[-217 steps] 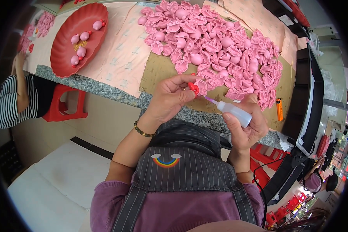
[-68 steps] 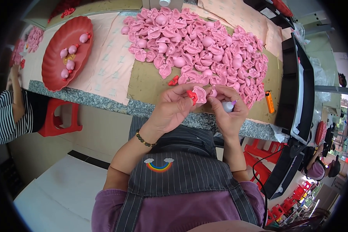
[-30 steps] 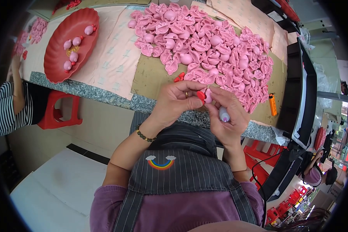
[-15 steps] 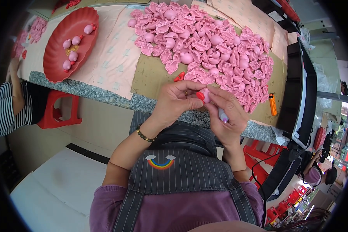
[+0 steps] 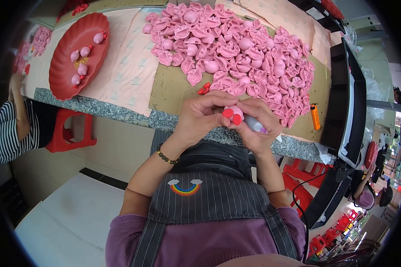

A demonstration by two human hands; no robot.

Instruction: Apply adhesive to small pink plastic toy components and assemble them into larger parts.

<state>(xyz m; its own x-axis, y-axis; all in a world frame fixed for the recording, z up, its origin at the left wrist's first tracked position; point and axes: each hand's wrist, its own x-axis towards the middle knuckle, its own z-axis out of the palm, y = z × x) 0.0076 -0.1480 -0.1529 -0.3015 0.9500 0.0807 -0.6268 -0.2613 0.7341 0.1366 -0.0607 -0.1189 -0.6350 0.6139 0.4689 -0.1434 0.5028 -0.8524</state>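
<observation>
The pink toy (image 5: 233, 113) is a small rounded piece, with two red round bits on its near side, held just above the near edge of the stone counter (image 5: 98, 108) in front of the person's chest. The left hand (image 5: 200, 119) pinches it from the left, thumb and fingertips closed on it. The right hand (image 5: 259, 129) is curled against it from the right and also grips a pale bottle (image 5: 255, 124) with a purple tip; only part of the bottle shows between the fingers. The two hands are pressed together around the toy.

Behind them a large heap (image 5: 240, 58) of pink shells and balls lies on a brown cardboard sheet (image 5: 171, 91), too many to count. Two or three small red pieces (image 5: 204, 88) lie on the cardboard just beyond the left hand. One orange lighter (image 5: 315, 116) lies at the right end of the cardboard. To the left, pale pink patterned paper (image 5: 129, 71) covers the counter, and on it stands one red scalloped tray (image 5: 78, 46) holding five pink finished toys and a yellowish one. Another pile of pink pieces (image 5: 33, 44) lies at far left, near a person in a striped sleeve (image 5: 6, 138). One red stool (image 5: 71, 133) stands under the counter.
</observation>
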